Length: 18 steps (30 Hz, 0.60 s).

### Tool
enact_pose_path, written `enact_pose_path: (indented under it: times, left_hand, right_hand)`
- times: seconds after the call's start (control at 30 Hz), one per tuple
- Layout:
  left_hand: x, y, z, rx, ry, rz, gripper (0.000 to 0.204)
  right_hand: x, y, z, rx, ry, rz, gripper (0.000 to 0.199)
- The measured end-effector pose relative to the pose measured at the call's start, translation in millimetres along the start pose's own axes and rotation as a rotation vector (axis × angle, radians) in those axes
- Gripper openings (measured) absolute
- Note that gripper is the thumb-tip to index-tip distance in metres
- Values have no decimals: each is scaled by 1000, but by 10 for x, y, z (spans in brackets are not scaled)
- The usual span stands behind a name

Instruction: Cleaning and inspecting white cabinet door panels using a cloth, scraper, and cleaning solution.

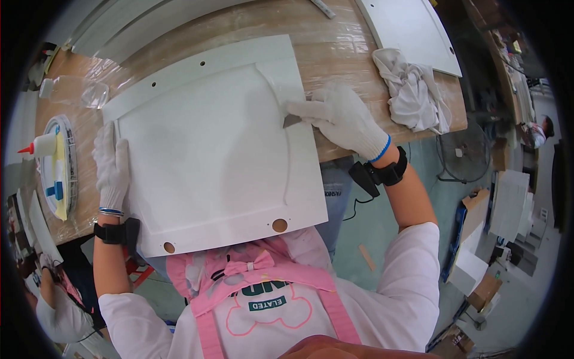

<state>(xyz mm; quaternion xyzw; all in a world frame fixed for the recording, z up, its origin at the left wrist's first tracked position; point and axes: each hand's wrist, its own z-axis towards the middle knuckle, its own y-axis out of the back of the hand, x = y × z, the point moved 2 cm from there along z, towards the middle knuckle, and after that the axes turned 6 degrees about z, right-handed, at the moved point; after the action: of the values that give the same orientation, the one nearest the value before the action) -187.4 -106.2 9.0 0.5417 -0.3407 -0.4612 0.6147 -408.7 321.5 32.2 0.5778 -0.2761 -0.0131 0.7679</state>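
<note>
A white cabinet door panel (203, 149) with a recessed middle lies tilted on the table, its near edge against my apron. Two large round holes show along that near edge, and two small dark ones along the far edge. My right hand (344, 116), in a white knit glove, is closed on a small scraper (292, 121); only its dark, thin blade shows, close to the right border of the recess. At the panel's left edge rests my left hand (112, 164), gloved too, its fingers stretched out along the edge and holding nothing.
A round lid (73, 161) carries a red-tipped glue bottle (45, 145) and a blue piece at left, near a clear plastic bottle (81, 92). A crumpled white cloth (412, 93) lies by another white panel (412, 30). A floor fan (463, 152) stands at right.
</note>
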Motion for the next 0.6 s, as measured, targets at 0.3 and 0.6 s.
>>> enact_pose_path:
  times: [0.3,0.6]
  left_hand:
    - [-11,1,10,-8,-13,8,53]
    - [26,-25,-8,-2,-15,29,52]
  right_hand:
    - [87,8,-204,-90,-65,-55,29]
    - [215,110,-555,-90,7,-50,32]
